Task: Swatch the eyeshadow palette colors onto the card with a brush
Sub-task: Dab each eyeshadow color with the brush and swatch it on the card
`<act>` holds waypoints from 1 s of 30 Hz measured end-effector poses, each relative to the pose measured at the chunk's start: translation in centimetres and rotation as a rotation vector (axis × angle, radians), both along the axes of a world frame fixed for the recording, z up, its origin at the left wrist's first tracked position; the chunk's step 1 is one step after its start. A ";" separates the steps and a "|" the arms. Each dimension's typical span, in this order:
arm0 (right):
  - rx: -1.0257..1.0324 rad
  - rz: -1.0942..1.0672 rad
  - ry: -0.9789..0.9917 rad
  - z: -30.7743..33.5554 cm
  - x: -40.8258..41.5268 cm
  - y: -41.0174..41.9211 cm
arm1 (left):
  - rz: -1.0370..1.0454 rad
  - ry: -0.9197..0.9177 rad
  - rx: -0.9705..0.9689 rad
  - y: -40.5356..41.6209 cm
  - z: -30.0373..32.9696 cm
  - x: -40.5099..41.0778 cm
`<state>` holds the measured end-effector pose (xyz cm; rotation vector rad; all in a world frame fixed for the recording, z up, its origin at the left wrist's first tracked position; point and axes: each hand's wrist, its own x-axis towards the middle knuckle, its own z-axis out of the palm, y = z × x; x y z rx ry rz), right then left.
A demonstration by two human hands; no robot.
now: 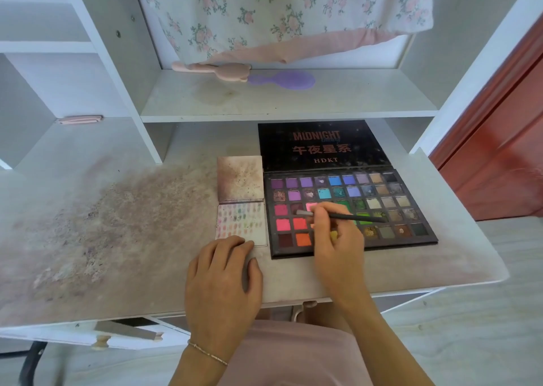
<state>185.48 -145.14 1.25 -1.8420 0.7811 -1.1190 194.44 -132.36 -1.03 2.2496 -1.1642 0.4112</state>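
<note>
An open eyeshadow palette (382,206) with a black lid and several rows of coloured pans lies on the desk. My right hand (335,236) pinches a thin black brush (352,217), whose bristle end sits over the pink and dark red pans at the palette's left. Left of the palette lies a small white card (242,218) covered with several pale colour swatches, with a stained flap folded open above it. My left hand (223,271) rests flat on the desk, its fingertips touching the card's near edge.
The desk top (117,239) is smeared with pinkish powder on its left half. On the shelf behind lie a pink hairbrush (217,70) and a purple hairbrush (282,80). Floral cloth (279,12) hangs above. A red-brown door (505,150) stands at right.
</note>
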 end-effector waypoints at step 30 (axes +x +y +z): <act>-0.024 -0.465 0.246 -1.0 -8.7 -6.6 | 0.026 -0.073 -0.035 -0.2 -1.0 0.1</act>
